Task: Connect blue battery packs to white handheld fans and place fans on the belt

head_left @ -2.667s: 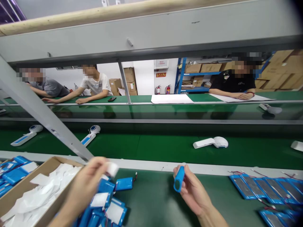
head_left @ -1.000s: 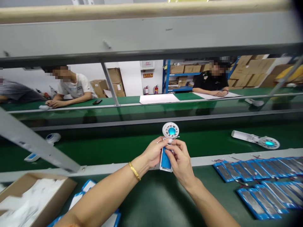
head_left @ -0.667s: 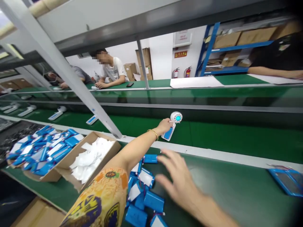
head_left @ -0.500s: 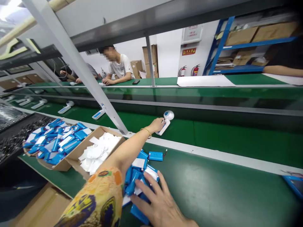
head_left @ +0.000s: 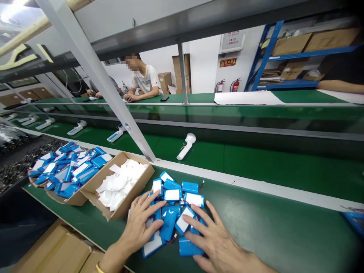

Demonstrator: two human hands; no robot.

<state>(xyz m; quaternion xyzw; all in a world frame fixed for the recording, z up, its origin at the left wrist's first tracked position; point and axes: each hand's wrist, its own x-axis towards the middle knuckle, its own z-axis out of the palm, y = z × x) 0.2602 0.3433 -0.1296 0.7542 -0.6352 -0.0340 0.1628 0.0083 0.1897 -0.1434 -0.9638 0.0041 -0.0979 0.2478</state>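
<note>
Blue battery packs point(head_left: 168, 223), some with white stickers and thin wires, lie in a loose pile on the green bench in front of me. My left hand point(head_left: 140, 220) rests on the pile's left side, its fingers spread over the packs. On the right side my right hand point(head_left: 209, 235) also lies with fingers apart, touching a white-stickered battery pack point(head_left: 184, 220). Neither hand grips anything. Beyond the bench's pale rail, a white handheld device with a round head point(head_left: 186, 147) lies on the green conveyor.
Left of the pile stands a cardboard box of white paper pieces point(head_left: 122, 185), beside a box heaped with blue battery packs point(head_left: 68, 168). A slanted metal post point(head_left: 99, 81) rises from the rail. More white devices point(head_left: 77, 127) line the belt. A co-worker point(head_left: 145, 81) sits opposite.
My left hand has let go of the white device and come back from the conveyor to the battery pile. The devices have shifted left along the belt.
</note>
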